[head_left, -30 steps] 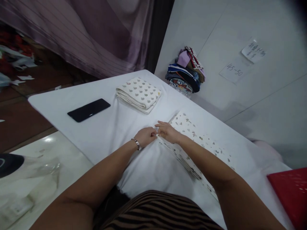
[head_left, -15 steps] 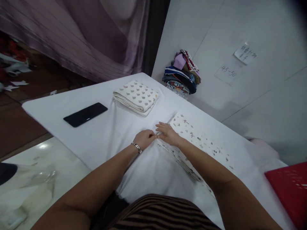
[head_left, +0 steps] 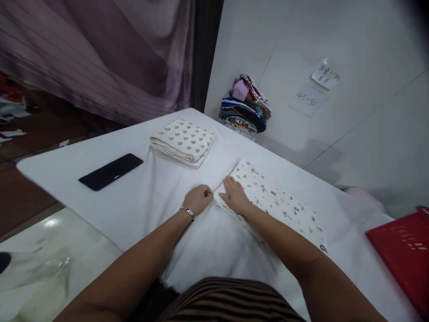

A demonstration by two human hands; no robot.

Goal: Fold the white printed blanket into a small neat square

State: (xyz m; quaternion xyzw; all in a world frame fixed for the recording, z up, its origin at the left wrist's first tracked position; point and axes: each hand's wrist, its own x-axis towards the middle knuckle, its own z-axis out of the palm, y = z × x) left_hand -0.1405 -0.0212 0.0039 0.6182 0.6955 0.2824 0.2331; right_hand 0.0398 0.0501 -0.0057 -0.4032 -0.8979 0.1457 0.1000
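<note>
A white folded cloth (head_left: pixel 279 201) printed with small palm trees and leaves lies lengthwise on the white-covered table (head_left: pixel 161 192). My right hand (head_left: pixel 235 195) rests flat on its near left end, fingers slightly spread. At that end's left corner my left hand (head_left: pixel 199 199), with a metal bracelet at the wrist, is closed, thumb and forefinger pinching the corner. My right forearm covers part of the cloth's near edge. Farther back lies a second folded cloth (head_left: pixel 184 140), cream with grey motifs, apart from both hands.
A black phone (head_left: pixel 111 171) lies on the table's left part. At the right edge is a red flat item (head_left: pixel 402 255). Piled clothes (head_left: pixel 246 107) stand beyond the far edge, against a wall bearing handwritten notes (head_left: pixel 303 100). A purple curtain (head_left: pixel 134 53) hangs behind.
My right hand has gone from raised, bent fingers at the cloth's corner to lying flat on the cloth. My left hand stays at the corner. The view has shifted slightly.
</note>
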